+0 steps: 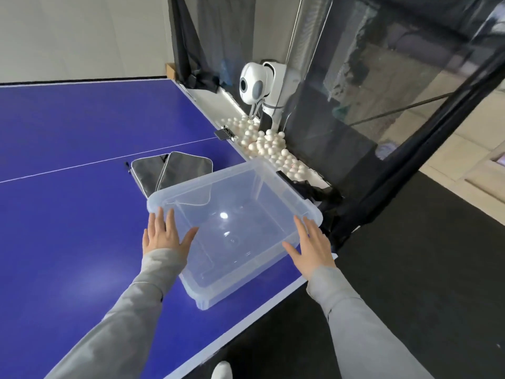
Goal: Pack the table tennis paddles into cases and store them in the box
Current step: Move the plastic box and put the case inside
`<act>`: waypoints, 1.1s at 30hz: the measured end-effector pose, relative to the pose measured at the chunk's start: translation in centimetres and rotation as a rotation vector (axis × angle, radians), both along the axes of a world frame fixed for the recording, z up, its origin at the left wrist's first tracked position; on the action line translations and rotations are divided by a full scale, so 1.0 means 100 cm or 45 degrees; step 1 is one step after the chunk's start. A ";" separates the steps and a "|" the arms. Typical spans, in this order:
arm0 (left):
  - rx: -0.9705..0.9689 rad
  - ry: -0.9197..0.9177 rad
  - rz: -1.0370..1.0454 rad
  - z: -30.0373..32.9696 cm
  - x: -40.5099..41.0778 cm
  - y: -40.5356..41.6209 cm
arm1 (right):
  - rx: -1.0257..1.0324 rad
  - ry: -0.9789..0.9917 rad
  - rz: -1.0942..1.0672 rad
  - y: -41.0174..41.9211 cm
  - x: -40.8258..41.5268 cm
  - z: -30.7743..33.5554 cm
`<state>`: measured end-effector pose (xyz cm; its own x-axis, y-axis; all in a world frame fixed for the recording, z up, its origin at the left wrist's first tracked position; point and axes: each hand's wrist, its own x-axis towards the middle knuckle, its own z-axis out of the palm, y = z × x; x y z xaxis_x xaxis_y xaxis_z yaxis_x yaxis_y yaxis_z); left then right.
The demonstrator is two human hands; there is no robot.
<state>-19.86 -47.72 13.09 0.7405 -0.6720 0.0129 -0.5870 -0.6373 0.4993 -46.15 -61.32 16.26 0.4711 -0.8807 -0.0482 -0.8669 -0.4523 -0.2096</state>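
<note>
On the near right corner of the blue table tennis table (68, 132), in the head view, stands a clear, rectangular plastic storage box (273, 176), upright, with nothing visible inside it. One bottom corner sits close to the table's white edge line.

The left hand (165, 232) is spread flat, fingers extended and apart, at the box's left rim; the thumb reaches over the rim toward the interior. It has hold of nothing. Whether the palm touches the box wall cannot be told.

The right hand (310, 243) is likewise opened flat with fingers extended, at the box's right rim, thumb pointing inward. It grips nothing. Both forearms wear grey sleeves (131, 310).

Beyond the box, two dark zippered paddle cases with pale piping (169, 170) lie flat on the table, one overlapping the other, their near ends hidden behind the box's far left corner. Whether they contain paddles cannot be seen.

Along the table's right end, many white balls (269, 146) lie in a collection tray below a white ball-feeding machine (259, 83), backed by black netting (382, 105).
</note>
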 end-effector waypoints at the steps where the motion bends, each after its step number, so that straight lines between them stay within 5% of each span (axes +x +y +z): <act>1: -0.033 0.027 0.047 -0.003 -0.001 -0.005 | -0.004 0.005 0.010 -0.016 0.001 0.000; 13: -0.284 0.319 0.459 -0.011 -0.010 -0.011 | 0.252 -0.267 -0.015 -0.158 0.040 -0.005; 23: -0.641 1.083 0.895 -0.008 -0.031 -0.004 | 0.798 -0.539 -0.085 -0.208 0.065 -0.019; 27: -0.728 1.194 0.884 -0.004 -0.032 -0.002 | 1.132 -0.766 -0.139 -0.220 0.059 -0.026; 33: -0.800 1.289 0.932 -0.005 -0.034 0.000 | 1.300 -0.782 -0.131 -0.231 0.058 -0.029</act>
<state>-23.28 -47.70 12.61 0.7853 -0.2148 -0.5806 0.5602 -0.1525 0.8142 -40.36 -84.41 13.35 0.5897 -0.6014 -0.5390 -0.5186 0.2295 -0.8236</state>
